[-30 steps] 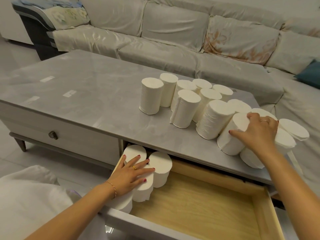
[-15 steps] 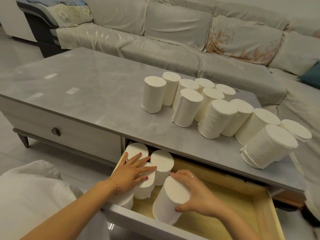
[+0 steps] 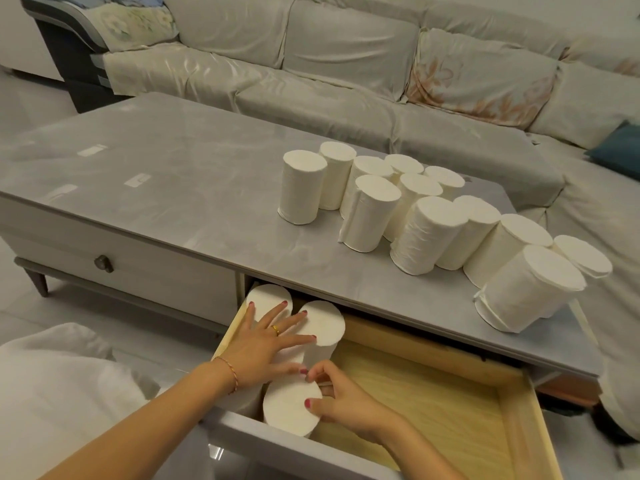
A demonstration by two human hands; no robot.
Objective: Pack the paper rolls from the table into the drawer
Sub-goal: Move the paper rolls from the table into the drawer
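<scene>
Several white paper rolls stand in a cluster on the right half of the grey table. Below its front edge the wooden drawer is pulled out. Upright rolls fill the drawer's left end. My left hand lies flat with spread fingers on top of them. My right hand grips the side of one more roll, which stands upright at the drawer's front left, against the others.
The drawer's right part shows bare wood. A second, closed drawer with a dark knob is on the left. A covered sofa runs behind the table. A white cushion lies at lower left.
My right hand took a roll from the table's right end, carried it down and set it upright at the drawer's front left. My left hand stayed on the packed rolls.
</scene>
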